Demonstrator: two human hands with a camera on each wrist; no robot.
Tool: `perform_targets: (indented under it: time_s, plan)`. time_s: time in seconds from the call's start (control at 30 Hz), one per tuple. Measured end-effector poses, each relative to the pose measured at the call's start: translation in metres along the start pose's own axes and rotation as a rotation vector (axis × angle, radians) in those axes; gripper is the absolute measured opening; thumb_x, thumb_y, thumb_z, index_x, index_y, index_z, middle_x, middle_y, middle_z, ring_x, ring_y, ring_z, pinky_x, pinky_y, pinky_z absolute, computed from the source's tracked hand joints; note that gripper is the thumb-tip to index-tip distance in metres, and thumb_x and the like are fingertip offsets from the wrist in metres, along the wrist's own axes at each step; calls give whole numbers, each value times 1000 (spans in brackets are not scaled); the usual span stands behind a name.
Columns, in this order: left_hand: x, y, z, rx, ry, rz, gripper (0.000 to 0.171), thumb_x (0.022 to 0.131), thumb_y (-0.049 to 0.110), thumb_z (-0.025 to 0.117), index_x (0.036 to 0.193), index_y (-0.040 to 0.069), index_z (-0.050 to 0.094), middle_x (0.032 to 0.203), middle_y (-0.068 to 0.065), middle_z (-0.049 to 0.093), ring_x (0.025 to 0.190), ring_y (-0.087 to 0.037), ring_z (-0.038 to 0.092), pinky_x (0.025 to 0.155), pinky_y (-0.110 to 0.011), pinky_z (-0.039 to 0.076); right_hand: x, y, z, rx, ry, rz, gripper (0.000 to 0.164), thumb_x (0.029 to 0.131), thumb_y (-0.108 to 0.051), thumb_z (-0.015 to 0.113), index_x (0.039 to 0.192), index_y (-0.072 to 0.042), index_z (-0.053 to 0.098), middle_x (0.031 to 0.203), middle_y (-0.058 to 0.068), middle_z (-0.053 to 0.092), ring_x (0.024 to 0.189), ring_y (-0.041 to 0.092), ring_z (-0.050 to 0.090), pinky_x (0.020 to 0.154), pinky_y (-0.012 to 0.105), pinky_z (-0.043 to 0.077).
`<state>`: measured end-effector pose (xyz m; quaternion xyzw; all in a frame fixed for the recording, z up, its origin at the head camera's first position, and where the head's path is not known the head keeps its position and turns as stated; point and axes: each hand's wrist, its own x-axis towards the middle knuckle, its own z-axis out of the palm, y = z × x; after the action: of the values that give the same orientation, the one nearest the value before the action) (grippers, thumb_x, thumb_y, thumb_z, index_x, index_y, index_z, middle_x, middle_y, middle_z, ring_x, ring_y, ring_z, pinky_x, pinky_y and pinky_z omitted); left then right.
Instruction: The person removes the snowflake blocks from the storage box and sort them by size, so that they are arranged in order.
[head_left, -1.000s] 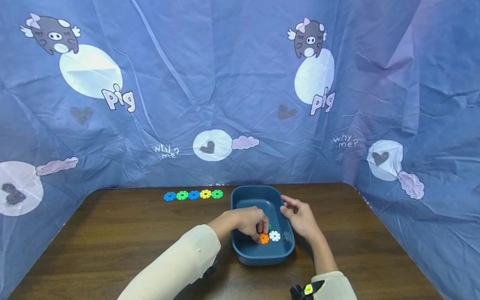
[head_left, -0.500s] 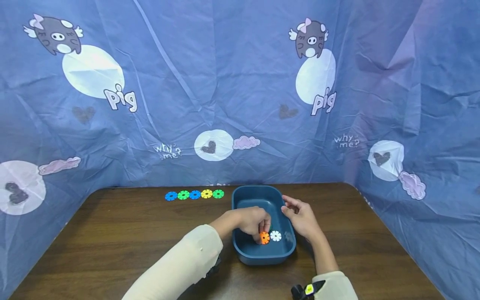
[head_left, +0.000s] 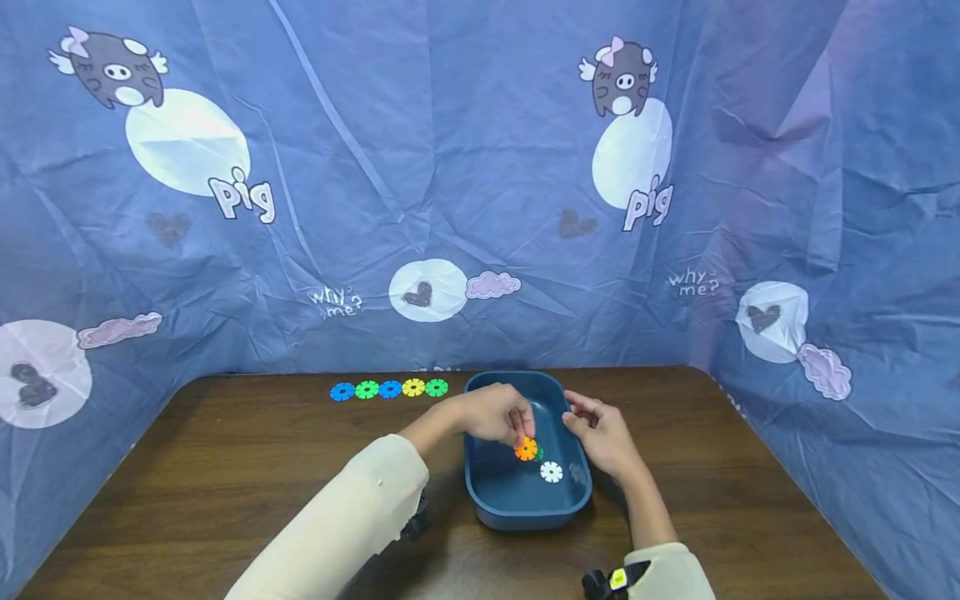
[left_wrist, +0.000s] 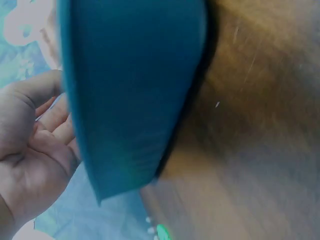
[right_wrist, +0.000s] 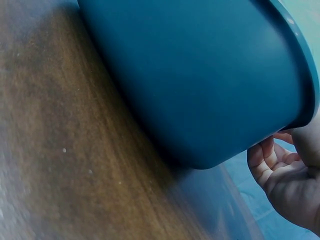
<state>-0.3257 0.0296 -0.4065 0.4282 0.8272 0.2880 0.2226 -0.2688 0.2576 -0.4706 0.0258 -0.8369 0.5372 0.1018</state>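
My left hand [head_left: 497, 414] is over the inside of a dark blue plastic bin [head_left: 528, 515], pinching an orange notched disc [head_left: 527, 449] between thumb and fingertips. A green disc [head_left: 540, 454] is partly covered by the orange one. Nearer the front of the bin floor lies a white notched disc [head_left: 551, 472]. At the bin's right side, my right hand [head_left: 609, 437] holds the rim, with the thumb over it and the fingers along the outer wall. In the right wrist view, curled fingers [right_wrist: 265, 155] touch that wall. The left wrist view shows mostly the bin's side [left_wrist: 130, 100].
Several discs stand in a row at the table's back edge, left of the bin: a blue one [head_left: 342, 392], a green one [head_left: 367, 390], another blue, a yellow one [head_left: 413, 387] and another green. Behind the brown wooden table [head_left: 247, 475] hangs a blue printed curtain [head_left: 480, 183].
The left hand has lifted the orange disc off the front of the bin floor and moved it toward the back, over the green disc. The right hand has stayed in place.
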Motion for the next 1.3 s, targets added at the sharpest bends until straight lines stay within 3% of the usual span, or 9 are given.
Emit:
perform_targets:
  time_s: [0.17,0.57,0.87,1.13,1.3]
  plan:
    - [-14,-9,-19,-17,116,13,13,87,-3,74,94,7,73,89,-2,73,82,-9,67,73,-24,57,0,-1,0,-5,1,-12,38,98,-5,68,135,2,64,107,15,64,88,16,56,70,20,48]
    - [-50,-46,-48,-87,359,-60,9,88,-2,71,96,2,73,86,-5,73,78,-11,66,70,-26,56,-1,-5,-2,7,-5,-4,39,99,-9,68,137,2,63,110,15,63,92,19,55,70,20,48]
    - [-86,-85,-58,-165,540,-176,11,88,0,69,98,-1,73,86,-6,71,75,-13,62,67,-27,51,0,-3,-2,-22,-1,22,39,99,-8,67,137,0,63,108,14,63,93,21,55,71,22,49]
    - [-126,-124,-69,-219,742,-256,17,86,-3,66,102,-9,71,80,-7,70,66,-11,59,59,-22,49,-2,-1,-1,-10,-11,36,39,100,-8,66,139,-2,63,111,14,63,96,22,55,73,22,49]
    - [-151,-143,-73,-263,875,-345,21,88,-2,66,107,-11,70,81,-6,71,67,-13,62,59,-21,51,-3,-2,0,-4,-14,34,40,100,-8,67,138,-2,63,111,13,63,96,21,56,74,22,49]
